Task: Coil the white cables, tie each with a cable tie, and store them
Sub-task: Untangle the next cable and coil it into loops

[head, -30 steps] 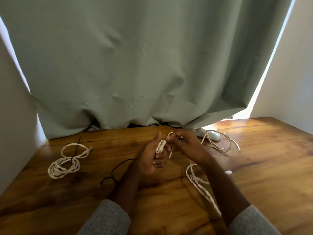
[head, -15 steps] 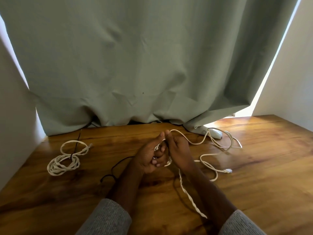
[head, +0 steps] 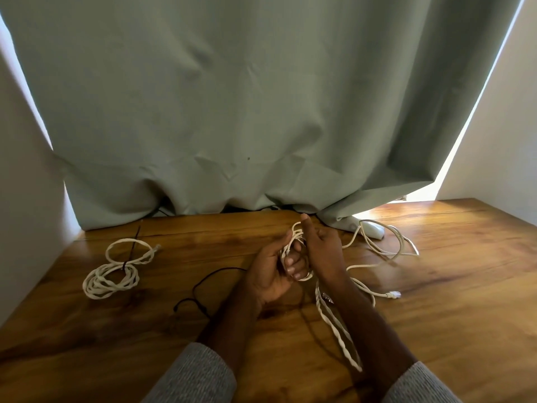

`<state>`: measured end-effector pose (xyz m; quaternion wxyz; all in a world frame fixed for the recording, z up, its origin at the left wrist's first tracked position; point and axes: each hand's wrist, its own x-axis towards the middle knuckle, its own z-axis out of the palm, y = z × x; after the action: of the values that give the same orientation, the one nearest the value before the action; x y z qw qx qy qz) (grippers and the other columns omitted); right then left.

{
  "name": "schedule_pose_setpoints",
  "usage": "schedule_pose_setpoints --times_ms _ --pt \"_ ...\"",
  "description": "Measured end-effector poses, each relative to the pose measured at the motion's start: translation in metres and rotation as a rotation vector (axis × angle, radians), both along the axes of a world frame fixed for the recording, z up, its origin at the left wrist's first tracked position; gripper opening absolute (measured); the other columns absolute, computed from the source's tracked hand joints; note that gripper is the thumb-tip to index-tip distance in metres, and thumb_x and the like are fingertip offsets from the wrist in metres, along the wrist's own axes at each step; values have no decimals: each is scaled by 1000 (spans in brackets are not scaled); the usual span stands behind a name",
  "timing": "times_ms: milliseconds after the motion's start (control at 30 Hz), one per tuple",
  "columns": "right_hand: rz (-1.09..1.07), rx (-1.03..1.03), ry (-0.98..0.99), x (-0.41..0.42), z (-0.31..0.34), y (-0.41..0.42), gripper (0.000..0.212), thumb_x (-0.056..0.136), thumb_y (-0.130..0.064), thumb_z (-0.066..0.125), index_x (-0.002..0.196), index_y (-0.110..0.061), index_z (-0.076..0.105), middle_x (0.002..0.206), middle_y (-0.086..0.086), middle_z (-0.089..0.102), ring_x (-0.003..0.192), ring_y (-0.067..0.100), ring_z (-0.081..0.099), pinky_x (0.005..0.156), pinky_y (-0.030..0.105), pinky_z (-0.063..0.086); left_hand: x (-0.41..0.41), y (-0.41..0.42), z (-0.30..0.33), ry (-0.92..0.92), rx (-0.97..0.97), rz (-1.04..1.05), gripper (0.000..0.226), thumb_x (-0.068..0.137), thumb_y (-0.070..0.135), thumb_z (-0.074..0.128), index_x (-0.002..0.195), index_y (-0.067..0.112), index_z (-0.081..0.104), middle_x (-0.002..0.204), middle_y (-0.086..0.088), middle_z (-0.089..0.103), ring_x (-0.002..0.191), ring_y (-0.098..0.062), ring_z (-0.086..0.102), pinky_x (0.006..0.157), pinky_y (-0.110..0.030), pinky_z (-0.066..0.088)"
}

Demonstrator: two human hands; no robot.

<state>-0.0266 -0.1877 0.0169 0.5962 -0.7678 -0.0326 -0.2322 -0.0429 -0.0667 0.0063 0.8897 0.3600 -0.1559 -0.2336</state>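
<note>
From my feed I see a grey-green curtain [head: 247, 106] filling the back, its hem bunched on a glossy wooden table [head: 453, 330]. White walls [head: 505, 126] flank both sides — bright daylight slips through the gaps at the curtain's edges and pools on the wood at right.

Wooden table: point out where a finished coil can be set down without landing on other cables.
Bare wood on the table lies at the near right, past the white cable, and at the near left, below the tied coil. Crowded: the middle by the black cord, and the far right, where loose loops spread.
</note>
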Motion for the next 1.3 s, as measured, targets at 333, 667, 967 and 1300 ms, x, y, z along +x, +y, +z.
schedule_pose_setpoints --times_ms 333,667,967,1300 --pt "302 36 -68 -2 -4 -25 42 100 -31 54 92 8 66 64 18 58 51 27 48 47 32 41 15 20 4 100 -123 -153 45 98 39 39 70 9 56 33 9 32 33 -6 11 32 -15 18" --pt "387 -308 124 -23 -4 -12 30 104 -4 47 126 -22 58 92 -6 65 68 -4 62 57 13 47 24 26 5 83 -177 -19 49 98 35 37 98 -7 62 43 6 32 35 -4 29 40 -20 23" --pt "750 -398 466 -35 9 -23 37 95 -7 63 127 -22 52 90 8 71 60 21 63 53 34 54 28 23 9 59 -9 257 36 104 20 37 112 -8 57 53 5 33 43 -5 30 45 -22 30" --pt "822 -502 564 -40 20 -31 22 101 -10 57 121 -19 58 80 6 67 45 8 50 43 26 48 26 7 5 -43 240 487 16 102 16 47 107 3 55 64 -2 44 55 -11 42 53 -24 37"
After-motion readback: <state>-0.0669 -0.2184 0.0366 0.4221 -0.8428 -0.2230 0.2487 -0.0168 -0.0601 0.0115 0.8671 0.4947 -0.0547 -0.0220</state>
